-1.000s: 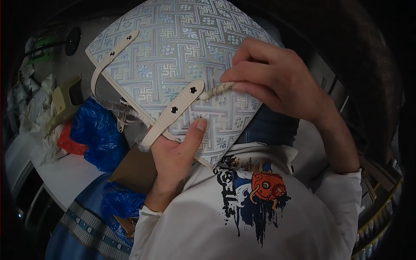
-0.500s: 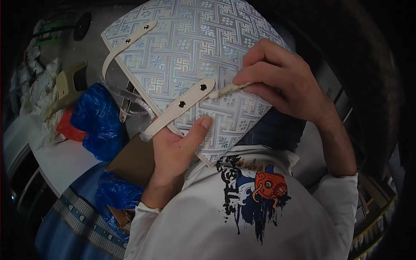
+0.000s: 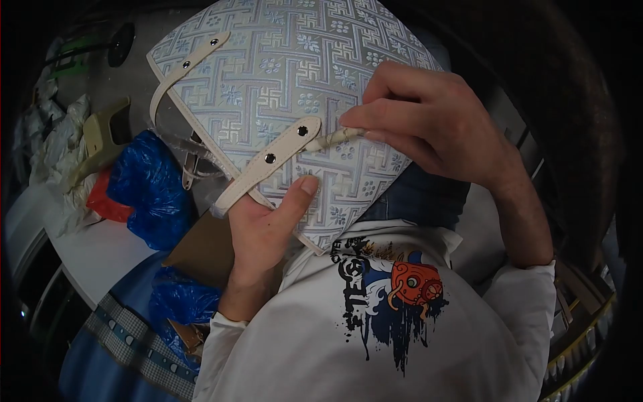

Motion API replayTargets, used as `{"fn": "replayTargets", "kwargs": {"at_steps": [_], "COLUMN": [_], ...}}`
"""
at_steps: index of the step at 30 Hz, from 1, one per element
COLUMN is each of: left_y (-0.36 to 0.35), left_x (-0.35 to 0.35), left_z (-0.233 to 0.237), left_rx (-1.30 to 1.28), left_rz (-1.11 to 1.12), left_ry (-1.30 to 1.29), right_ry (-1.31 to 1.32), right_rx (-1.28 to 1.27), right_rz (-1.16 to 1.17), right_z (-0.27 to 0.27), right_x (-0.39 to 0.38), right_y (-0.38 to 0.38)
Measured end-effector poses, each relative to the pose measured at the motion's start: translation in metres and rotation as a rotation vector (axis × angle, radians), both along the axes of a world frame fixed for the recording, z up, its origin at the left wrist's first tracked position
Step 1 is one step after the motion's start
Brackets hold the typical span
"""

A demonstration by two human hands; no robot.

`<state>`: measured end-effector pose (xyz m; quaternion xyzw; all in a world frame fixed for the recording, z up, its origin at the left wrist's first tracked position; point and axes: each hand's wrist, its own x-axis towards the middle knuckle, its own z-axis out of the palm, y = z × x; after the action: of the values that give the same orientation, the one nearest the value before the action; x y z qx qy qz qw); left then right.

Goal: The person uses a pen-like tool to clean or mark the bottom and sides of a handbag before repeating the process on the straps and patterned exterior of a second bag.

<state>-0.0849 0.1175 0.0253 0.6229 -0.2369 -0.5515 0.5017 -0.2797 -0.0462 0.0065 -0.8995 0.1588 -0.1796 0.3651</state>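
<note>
A pale silver-blue brocade handbag (image 3: pixel 281 80) with a cream edge lies tilted across my lap. My left hand (image 3: pixel 262 231) is closed on its near edge, thumb on the patterned face and fingers hidden beneath. Beside the thumb runs a cream strap (image 3: pixel 287 145) fixed with two dark metal studs; a second strap (image 3: pixel 201 53) sits farther up. Between the thumb and fingers of my right hand (image 3: pixel 429 120) is a thin, cream, twisted-looking stick (image 3: pixel 331 139). Its far end meets the rounded tip of the nearer strap.
To the left, blue plastic bags (image 3: pixel 151 191) and a red one (image 3: pixel 109 197) lie by a white surface (image 3: pixel 87 258). Behind them stand a beige plastic stool (image 3: pixel 100 137) and whitish plastic wrapping (image 3: pixel 63 151). Brown cardboard (image 3: pixel 204 241) is near my left forearm.
The handbag and both hands have shifted slightly left in view. The stick has swung to a slightly different angle, still against the strap's tip.
</note>
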Motion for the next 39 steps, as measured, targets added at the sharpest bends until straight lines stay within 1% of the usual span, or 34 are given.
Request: {"fn": "replayTargets", "kwargs": {"at_steps": [2, 6, 8, 11, 13, 15, 17, 21, 23, 24, 26, 28, 31, 33, 35, 39], "left_y": [-0.001, 0.0, 0.002, 0.004, 0.004, 0.006, 0.005, 0.006, 0.007, 0.008, 0.008, 0.01, 0.01, 0.007, 0.006, 0.004], "left_x": [-0.001, -0.001, 0.0, 0.001, -0.001, 0.0, 0.002, 0.003, 0.004, 0.005, 0.005, 0.004, 0.003, 0.002, 0.003, 0.006], "left_z": [0.001, 0.001, -0.002, -0.003, -0.002, -0.004, -0.006, -0.006, -0.007, -0.008, -0.009, -0.006, -0.005, -0.005, -0.005, -0.004], "left_rx": [-0.002, 0.01, -0.003, 0.043, 0.017, 0.014, -0.001, 0.013, 0.01, 0.004, -0.011, 0.056, -0.008, 0.007, 0.015, -0.025], "left_rz": [0.008, 0.016, 0.003, 0.004, 0.038, 0.028, 0.013, 0.019, 0.031, 0.018, 0.02, -0.001, -0.002, 0.011, 0.025, -0.006], "left_ry": [0.007, -0.011, -0.031, -0.068, -0.004, -0.006, -0.016, 0.02, 0.052, 0.034, 0.022, 0.015, 0.012, 0.036, 0.056, 0.041], "right_ry": [-0.055, -0.082, -0.025, -0.032, -0.057, -0.083, 0.017, 0.057, -0.047, -0.043, 0.045, 0.063, 0.089, 0.108, 0.041, 0.004], "right_rx": [0.104, 0.069, 0.045, 0.029, 0.048, 0.064, 0.093, 0.078, 0.153, 0.153, 0.108, 0.084, 0.034, 0.013, 0.061, 0.117], "right_rz": [-0.079, 0.016, 0.04, 0.058, 0.034, 0.013, 0.059, 0.057, -0.01, -0.007, 0.042, 0.057, 0.073, 0.086, 0.06, 0.083], "right_z": [0.0, -0.001, -0.002, 0.001, 0.0, 0.002, 0.006, 0.007, 0.005, 0.006, 0.01, 0.013, 0.013, 0.012, 0.013, 0.011], "right_x": [0.004, 0.001, -0.001, 0.003, 0.007, 0.008, 0.007, 0.009, 0.014, 0.013, 0.012, 0.011, 0.012, 0.012, 0.015, 0.017], "right_y": [0.002, -0.005, -0.007, -0.008, -0.006, -0.007, -0.01, -0.01, -0.005, -0.004, -0.006, -0.008, -0.008, -0.011, -0.01, -0.007]}}
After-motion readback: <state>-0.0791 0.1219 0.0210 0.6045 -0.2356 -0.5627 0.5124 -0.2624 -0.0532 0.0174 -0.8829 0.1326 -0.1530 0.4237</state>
